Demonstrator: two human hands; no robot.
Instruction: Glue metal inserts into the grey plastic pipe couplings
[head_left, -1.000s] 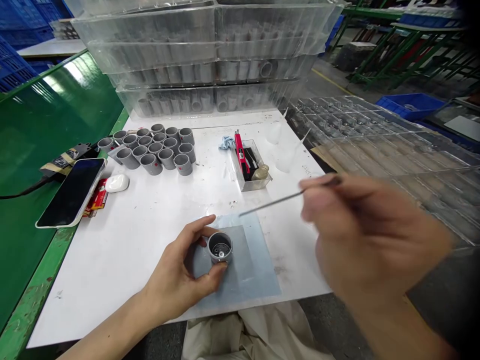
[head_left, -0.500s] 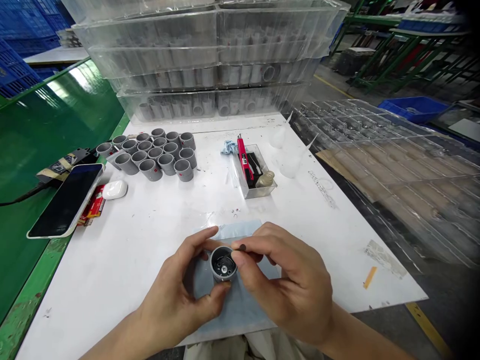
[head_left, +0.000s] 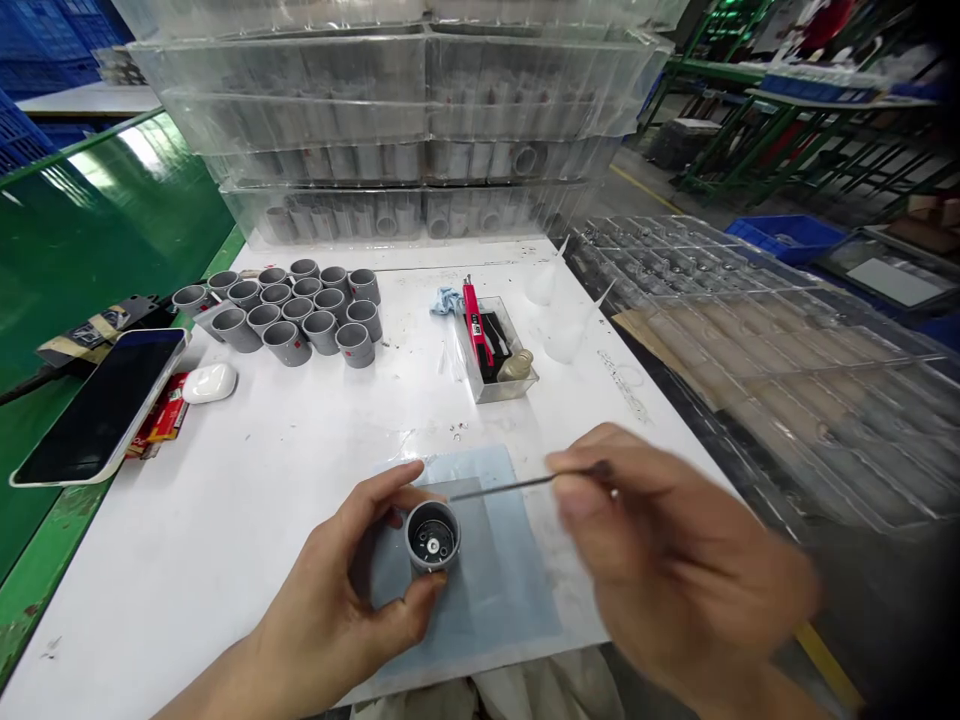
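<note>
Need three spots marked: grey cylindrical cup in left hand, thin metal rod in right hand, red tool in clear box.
Grey cylindrical cup [head_left: 431, 565]: head view, outer wall below the rim.
Thin metal rod [head_left: 510, 486]: head view, middle of the shaft.
Red tool [head_left: 474, 322]: head view, middle of the red body.

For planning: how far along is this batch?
Done, it seems: stacked clear trays hold rows of housings. In hand: left hand grips one grey housing, open end up; right hand holds a thin metal pick near it. Remaining: a cluster of grey housings.

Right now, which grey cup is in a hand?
The grey cup in the left hand, open end up; the others sit clustered up the table.
</note>
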